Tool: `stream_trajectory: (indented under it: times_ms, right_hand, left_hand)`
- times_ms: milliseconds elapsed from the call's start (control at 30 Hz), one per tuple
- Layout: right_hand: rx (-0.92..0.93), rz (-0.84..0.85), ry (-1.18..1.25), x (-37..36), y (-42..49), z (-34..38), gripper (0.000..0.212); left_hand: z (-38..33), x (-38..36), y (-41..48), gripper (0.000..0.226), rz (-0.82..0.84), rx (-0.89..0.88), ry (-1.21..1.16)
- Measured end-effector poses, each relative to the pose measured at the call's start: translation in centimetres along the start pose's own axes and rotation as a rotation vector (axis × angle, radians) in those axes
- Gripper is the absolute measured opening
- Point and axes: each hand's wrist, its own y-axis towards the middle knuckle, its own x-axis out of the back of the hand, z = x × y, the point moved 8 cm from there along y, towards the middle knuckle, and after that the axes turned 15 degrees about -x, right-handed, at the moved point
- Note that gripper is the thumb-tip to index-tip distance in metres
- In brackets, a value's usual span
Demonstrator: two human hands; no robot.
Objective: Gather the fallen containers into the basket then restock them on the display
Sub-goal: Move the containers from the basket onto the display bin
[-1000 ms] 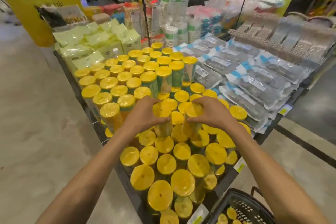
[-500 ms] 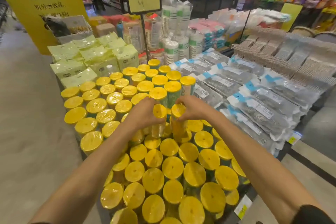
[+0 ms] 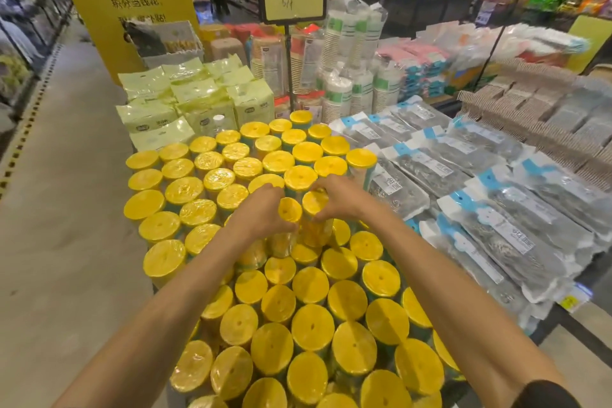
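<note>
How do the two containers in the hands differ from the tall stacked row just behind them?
The held containers, one in the left hand and one in the right hand, sit tilted with lids below the back row, which stands upright and higher. The held pair is gripped; the back row is untouched. Both have yellow lids under shiny wrap.

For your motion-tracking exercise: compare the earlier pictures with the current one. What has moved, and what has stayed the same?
Both hands, left and right, have carried their yellow-lidded containers, left and right, away from the near rows to the edge of the taller back stack. The basket, seen a second ago at the bottom edge, is out of view. Unchanged: each hand still grips one container, and the display's other rows look undisturbed.
</note>
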Motion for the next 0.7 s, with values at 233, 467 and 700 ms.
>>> stream_trajectory:
  times_ms: [233,467,700]
  right_hand:
    - [-0.030,-0.023,0.010,-0.8,0.8,0.8,0.079]
    - [-0.076,-0.021,0.037,-1.5,0.9,0.4,0.084]
    - [-0.112,-0.028,0.046,-1.5,0.4,0.2,0.083]
  left_hand:
    - [1.7,-0.8,-0.5,0.077,0.005,0.061,-0.016]
    - [1.6,-1.3,-0.8,0.076,-0.035,0.079,-0.019]
    - [1.1,-1.2,-1.6,0.077,-0.079,0.061,0.025]
